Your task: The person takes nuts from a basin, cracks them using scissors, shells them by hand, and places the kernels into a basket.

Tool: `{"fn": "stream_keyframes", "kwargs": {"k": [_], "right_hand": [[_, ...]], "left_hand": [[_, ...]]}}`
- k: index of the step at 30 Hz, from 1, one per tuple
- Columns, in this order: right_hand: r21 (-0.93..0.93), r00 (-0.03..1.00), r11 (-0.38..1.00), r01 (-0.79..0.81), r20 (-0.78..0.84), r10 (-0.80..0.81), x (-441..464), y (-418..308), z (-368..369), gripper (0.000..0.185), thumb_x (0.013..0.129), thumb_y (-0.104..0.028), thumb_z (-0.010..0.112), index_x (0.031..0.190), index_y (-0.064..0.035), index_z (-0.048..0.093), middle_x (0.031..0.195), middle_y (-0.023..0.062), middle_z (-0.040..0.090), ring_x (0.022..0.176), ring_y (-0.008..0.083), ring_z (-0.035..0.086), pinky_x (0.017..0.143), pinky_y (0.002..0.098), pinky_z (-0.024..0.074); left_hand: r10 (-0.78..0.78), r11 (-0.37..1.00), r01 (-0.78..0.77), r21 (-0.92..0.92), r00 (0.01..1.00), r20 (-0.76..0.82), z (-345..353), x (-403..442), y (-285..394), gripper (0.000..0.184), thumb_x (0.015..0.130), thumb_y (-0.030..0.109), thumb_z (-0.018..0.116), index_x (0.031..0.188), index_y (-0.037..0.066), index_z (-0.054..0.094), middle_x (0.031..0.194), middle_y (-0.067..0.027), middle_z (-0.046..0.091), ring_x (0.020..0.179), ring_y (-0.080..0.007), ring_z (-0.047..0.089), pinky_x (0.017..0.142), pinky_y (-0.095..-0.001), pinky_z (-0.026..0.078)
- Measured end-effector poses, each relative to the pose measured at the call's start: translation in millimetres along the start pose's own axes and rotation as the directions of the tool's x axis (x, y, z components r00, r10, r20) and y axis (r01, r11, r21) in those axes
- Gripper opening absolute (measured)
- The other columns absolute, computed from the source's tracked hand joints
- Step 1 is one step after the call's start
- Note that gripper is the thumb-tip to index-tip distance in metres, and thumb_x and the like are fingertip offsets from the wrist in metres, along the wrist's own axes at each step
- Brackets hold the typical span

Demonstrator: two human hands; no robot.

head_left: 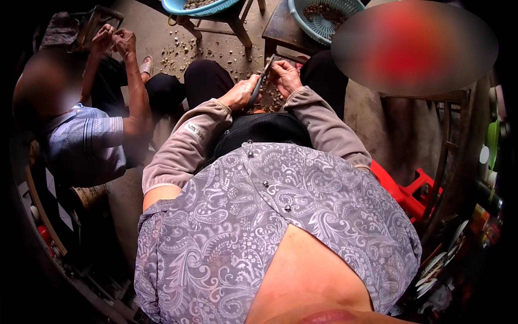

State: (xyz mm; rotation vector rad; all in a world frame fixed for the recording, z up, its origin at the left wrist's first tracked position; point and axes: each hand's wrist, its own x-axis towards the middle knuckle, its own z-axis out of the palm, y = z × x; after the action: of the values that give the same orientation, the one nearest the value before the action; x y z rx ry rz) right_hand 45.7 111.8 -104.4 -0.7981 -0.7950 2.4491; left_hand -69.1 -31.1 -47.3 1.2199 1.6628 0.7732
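Note:
My left hand (pixel 243 93) is wrapped round the grey handle of a slim tool (pixel 261 82), whose narrow metal end points up and away from me. Whether it is a knife or a pair of cutters is unclear. Close to the tool's far end, the fingers of my right hand (pixel 286 76) are pinched together; anything between them is too small to make out. Small brown pieces (pixel 274 100) lie below and between my hands, in front of my lap.
Light fragments (pixel 202 58) litter the floor. A blue basin (pixel 202 6) rests on a stool (pixel 235 29); a blue basket (pixel 317 22) of brown pieces stands on a wooden surface. At left, a co-worker (pixel 89 132) holds both hands raised. A red stool (pixel 413 189) is at right.

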Motion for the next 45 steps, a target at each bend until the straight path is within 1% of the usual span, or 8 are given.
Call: {"fn": "stream_keyframes", "kwargs": {"k": [2,7,14,18,27,30,34,45], "right_hand": [[-0.03,1.0,1.0,-0.009,-0.01,0.009,1,1,-4,0.008,0.085,-0.01,0.064,0.084,-0.0057,0.058,0.074,0.0028,0.06,0.056,0.0097,0.05,0.05,0.0245,0.0416],[0.133,0.996,0.99,-0.049,-0.061,0.058,-3,-10,0,0.007,0.087,-0.012,0.061,0.092,-0.0083,0.058,0.082,0.0033,0.062,0.065,0.0096,0.056,0.059,0.0241,0.0503],[0.171,0.999,0.984,0.043,0.014,-0.046,-6,-32,11,0.012,0.089,-0.009,0.057,0.101,-0.0071,0.059,0.091,0.0043,0.064,0.079,0.0111,0.061,0.07,0.0245,0.0524],[0.206,0.998,0.976,0.066,-0.022,-0.062,-4,-37,7,0.013,0.088,-0.007,0.057,0.1,-0.0056,0.059,0.094,0.0062,0.065,0.083,0.0119,0.062,0.073,0.025,0.0526],[0.175,0.98,0.978,0.116,-0.182,-0.083,0,-35,-1,0.012,0.087,-0.004,0.056,0.098,-0.0039,0.059,0.093,0.006,0.064,0.082,0.0134,0.063,0.073,0.024,0.0533],[0.107,0.969,0.98,0.168,-0.199,-0.145,2,-32,1,0.011,0.086,-0.003,0.058,0.097,-0.0037,0.06,0.092,0.005,0.064,0.081,0.0126,0.063,0.071,0.0228,0.0525],[-0.104,0.959,0.971,0.215,-0.167,-0.23,4,-23,2,0.01,0.085,-0.004,0.06,0.095,-0.0027,0.061,0.089,0.0037,0.064,0.079,0.0095,0.061,0.068,0.0209,0.0507],[-0.365,0.979,0.911,0.193,0.018,-0.201,-9,-26,13,0.01,0.084,-0.008,0.064,0.092,-0.0038,0.061,0.086,0.0024,0.063,0.076,0.0095,0.06,0.069,0.0218,0.0502]], "left_hand": [[-0.196,0.909,0.222,-0.352,0.975,0.109,1,0,5,0.032,0.085,0.019,0.055,0.106,0.0,0.04,0.076,-0.0113,0.061,0.064,-0.0184,0.061,0.053,-0.0311,0.048],[-0.248,0.846,0.155,-0.511,0.961,-0.119,-8,11,15,0.029,0.084,0.017,0.054,0.102,-0.002,0.044,0.073,-0.0109,0.061,0.061,-0.0168,0.062,0.053,-0.027,0.05],[0.06,0.886,0.14,0.441,0.91,-0.411,-58,106,2,0.047,0.083,0.033,0.061,0.115,0.003,0.045,0.087,-0.0209,0.064,0.083,-0.0338,0.064,0.072,-0.041,0.048],[-0.067,0.732,0.303,0.611,0.924,-0.378,-69,163,30,0.041,0.084,0.036,0.059,0.106,0.004,0.044,0.094,-0.0244,0.062,0.09,-0.0406,0.06,0.077,-0.0459,0.047],[0.387,0.703,-0.041,0.71,0.859,-0.335,-55,202,36,0.021,0.085,0.019,0.055,0.098,0.003,0.056,0.09,-0.0161,0.065,0.08,-0.0333,0.063,0.074,-0.0397,0.05],[0.123,0.973,-0.035,0.227,0.914,-0.387,-47,153,45,0.019,0.086,0.02,0.055,0.093,0.004,0.062,0.085,-0.015,0.066,0.074,-0.0231,0.065,0.067,-0.0339,0.051],[-0.052,0.981,-0.005,-0.192,0.956,-0.29,-21,95,32,0.021,0.087,0.021,0.061,0.089,0.001,0.06,0.069,-0.002,0.059,0.061,-0.006,0.052,0.052,-0.022,0.043],[0.065,0.993,-0.098,-0.06,0.91,-0.41,-12,60,18,0.015,0.084,0.013,0.062,0.09,0.0,0.058,0.075,-0.0039,0.061,0.068,-0.0082,0.054,0.06,-0.0228,0.046]]}}
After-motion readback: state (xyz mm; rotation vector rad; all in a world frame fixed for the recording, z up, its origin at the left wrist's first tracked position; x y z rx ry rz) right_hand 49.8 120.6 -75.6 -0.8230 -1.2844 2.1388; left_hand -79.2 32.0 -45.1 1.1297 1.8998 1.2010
